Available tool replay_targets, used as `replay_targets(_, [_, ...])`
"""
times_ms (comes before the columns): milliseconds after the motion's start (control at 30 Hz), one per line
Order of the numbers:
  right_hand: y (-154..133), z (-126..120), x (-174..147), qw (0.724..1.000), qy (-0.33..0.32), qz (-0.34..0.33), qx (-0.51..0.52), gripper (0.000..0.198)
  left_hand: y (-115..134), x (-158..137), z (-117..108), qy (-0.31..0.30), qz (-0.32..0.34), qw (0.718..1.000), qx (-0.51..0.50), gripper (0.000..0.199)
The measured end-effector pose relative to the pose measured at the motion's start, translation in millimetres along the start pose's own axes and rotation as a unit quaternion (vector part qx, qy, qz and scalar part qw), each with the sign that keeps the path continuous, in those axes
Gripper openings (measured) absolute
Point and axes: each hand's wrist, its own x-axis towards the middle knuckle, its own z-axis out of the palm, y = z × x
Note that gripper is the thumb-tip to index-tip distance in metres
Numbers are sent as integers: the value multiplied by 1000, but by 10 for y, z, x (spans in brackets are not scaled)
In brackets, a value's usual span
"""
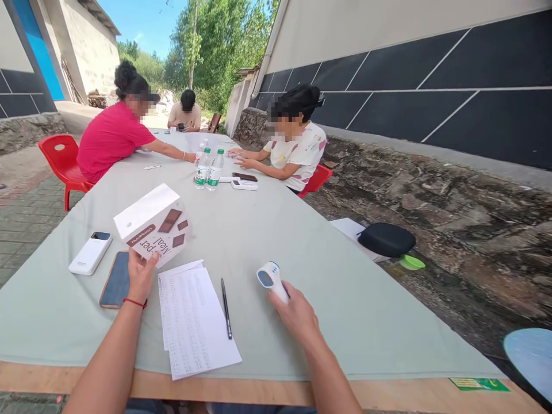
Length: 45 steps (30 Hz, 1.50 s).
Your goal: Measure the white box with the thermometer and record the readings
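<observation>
My left hand [141, 276] grips a white box [149, 221] with brown chocolate pictures and the words "NutriMotion" and "Meal"; the box is tilted. In my right hand [297, 313] is a white and blue infrared thermometer [272, 279], fingers wrapped round its handle. Beside my left wrist lies a phone [115, 282] with a dark blue screen, partly covered by that hand. A white power bank [91, 253] is left of the phone. Between my hands are handwritten paper sheets [194, 322], and a black pen [226, 310] rests on their right edge.
Two green-capped water bottles [214, 170] stand mid-table on the pale cloth [345, 322], near a dark phone [245, 176] and a white device [244, 185]. People sit at the left [107, 135], right [297, 141] and far end [185, 112]. A black case [387, 239] lies beyond the right edge.
</observation>
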Motion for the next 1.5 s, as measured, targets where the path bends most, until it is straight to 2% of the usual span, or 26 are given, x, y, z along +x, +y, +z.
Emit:
replay_targets(67, [-239,-10,-137,987,20,4,159,37,68,-45,37,4,-63,991,-121,55])
replay_targets(133, [-502,10,-329,959,7,7,284,36,83,-109,72,-4,-128,976,-177,54])
replay_targets(233, [-832,125,-627,900,-89,-64,422,36,42,-223,116,-38,-185,966,-179,55])
replay_targets(300, [-952,242,-777,884,-146,-83,435,33,8,-292,139,-56,-206,963,-167,56])
replay_targets(400, [-994,412,-892,889,-166,-64,422,33,-21,-353,164,-71,-223,960,-155,57])
replay_targets(533, [-984,529,-875,889,-172,-40,422,35,-35,-359,178,-68,-221,961,-151,60])
replay_targets(933, [-990,626,-718,914,-178,-28,363,30,-131,-334,163,-95,-184,970,-130,55])
replay_targets(1167, [-1035,591,-724,910,-175,-40,374,31,-97,-327,166,-87,-185,970,-128,57])
replay_targets(1500, [-1071,591,-753,921,-177,-20,346,30,-104,-315,158,-90,-175,974,-110,56])
